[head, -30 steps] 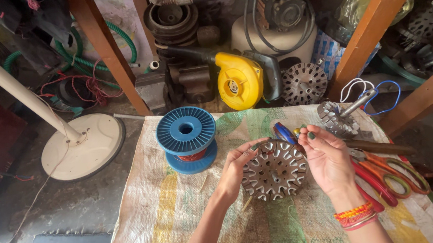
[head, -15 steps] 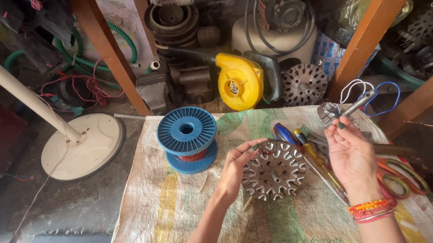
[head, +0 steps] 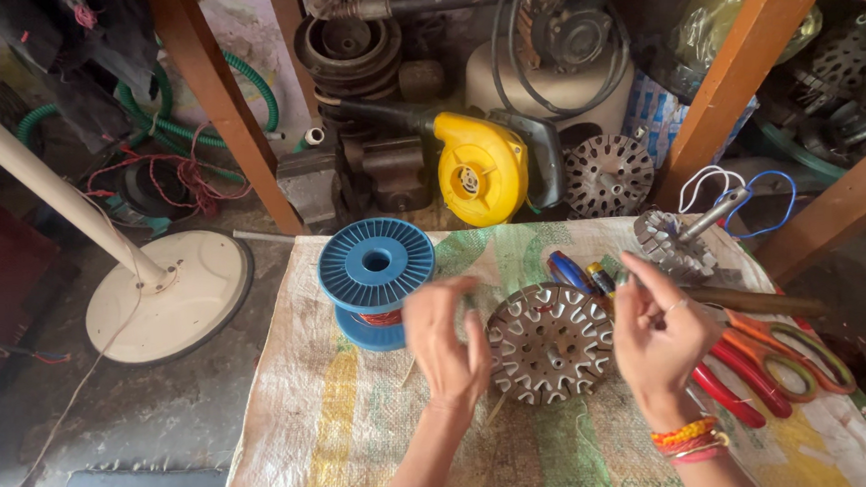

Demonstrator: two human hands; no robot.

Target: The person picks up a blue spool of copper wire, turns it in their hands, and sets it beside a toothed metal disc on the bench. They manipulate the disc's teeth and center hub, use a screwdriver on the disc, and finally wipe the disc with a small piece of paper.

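A round grey metal stator core (head: 549, 344) with slotted teeth lies on a woven sack mat (head: 355, 439). My left hand (head: 449, 345) hovers just left of the core, fingers loosely curled and apart, holding nothing I can see. My right hand (head: 659, 328) is at the core's right edge, seen from the back, with bangles on the wrist. Its fingers point up and I cannot tell if they pinch anything. A blue spool (head: 374, 269) wound with copper wire stands to the left of my left hand.
Blue-handled screwdrivers (head: 570, 270), red pliers and orange scissors (head: 761, 366) and a toothed rotor with a shaft (head: 675, 237) lie right of the core. A yellow blower (head: 479, 175), motor parts and wooden posts stand behind. A white fan base (head: 171, 295) sits at left.
My left hand has lifted off the core and drawn back to its left. My right hand came down from near the rotor to the core's right edge.
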